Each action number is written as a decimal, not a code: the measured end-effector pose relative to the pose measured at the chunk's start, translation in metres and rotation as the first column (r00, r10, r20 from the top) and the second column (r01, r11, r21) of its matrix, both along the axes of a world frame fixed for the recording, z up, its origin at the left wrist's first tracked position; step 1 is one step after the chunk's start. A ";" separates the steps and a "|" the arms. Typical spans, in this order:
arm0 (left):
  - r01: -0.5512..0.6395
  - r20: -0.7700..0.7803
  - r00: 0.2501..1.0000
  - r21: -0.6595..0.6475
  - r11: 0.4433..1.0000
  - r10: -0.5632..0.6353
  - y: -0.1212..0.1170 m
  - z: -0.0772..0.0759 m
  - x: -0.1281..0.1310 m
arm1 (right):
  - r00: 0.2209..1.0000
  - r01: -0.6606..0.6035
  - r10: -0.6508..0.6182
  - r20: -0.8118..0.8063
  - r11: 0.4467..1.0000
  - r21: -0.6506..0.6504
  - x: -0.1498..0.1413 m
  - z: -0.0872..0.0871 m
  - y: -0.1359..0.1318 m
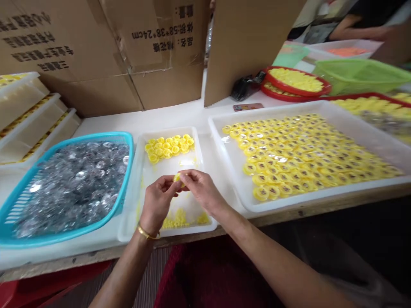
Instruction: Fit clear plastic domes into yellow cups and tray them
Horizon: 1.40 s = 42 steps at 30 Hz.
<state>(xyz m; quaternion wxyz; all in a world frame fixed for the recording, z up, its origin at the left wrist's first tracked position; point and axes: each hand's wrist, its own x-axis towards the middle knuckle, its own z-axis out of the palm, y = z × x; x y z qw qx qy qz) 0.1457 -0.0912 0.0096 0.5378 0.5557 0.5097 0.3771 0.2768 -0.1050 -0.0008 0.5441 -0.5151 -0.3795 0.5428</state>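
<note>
My left hand [157, 201] and my right hand [201, 188] meet over a small white tray [139, 188], both pinching one small yellow round piece [177, 177] between their fingertips. A gold bangle sits on my left wrist. At the tray's far end lies a cluster of yellow round pieces [169, 147]. Yellow scraps [176, 220] lie at its near end, partly hidden by my hands.
A blue basket [126, 169] of clear shiny pieces stands at the left. A large white tray [349, 122] holds rows of yellow pieces at the right. Stacked white trays are at far left, cardboard boxes behind, red plates and a green basket at back right. Another person's arm shows at top right.
</note>
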 end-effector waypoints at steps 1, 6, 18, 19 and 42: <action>0.018 -0.036 0.999 0.009 1.000 -0.017 -0.001 0.000 -0.001 | 1.000 -0.014 0.014 0.022 1.000 0.007 0.000 -0.001 -0.001; 0.033 -0.166 0.986 -0.007 0.999 -0.034 -0.006 0.003 -0.006 | 0.980 -0.076 0.062 0.191 0.995 0.064 0.000 -0.003 -0.011; 0.036 -0.119 0.992 -0.084 0.996 -0.046 -0.004 -0.013 -0.021 | 0.500 0.251 -0.140 0.854 0.968 0.012 0.174 0.033 0.025; 0.040 -0.117 0.992 -0.087 0.995 -0.050 -0.004 -0.018 -0.023 | 0.460 0.238 -0.094 0.883 0.971 -0.021 0.184 0.029 0.028; 0.092 -0.136 0.984 -0.186 0.978 -0.118 -0.008 -0.024 -0.022 | -0.056 -0.198 0.273 0.960 0.940 -0.279 0.209 0.006 0.014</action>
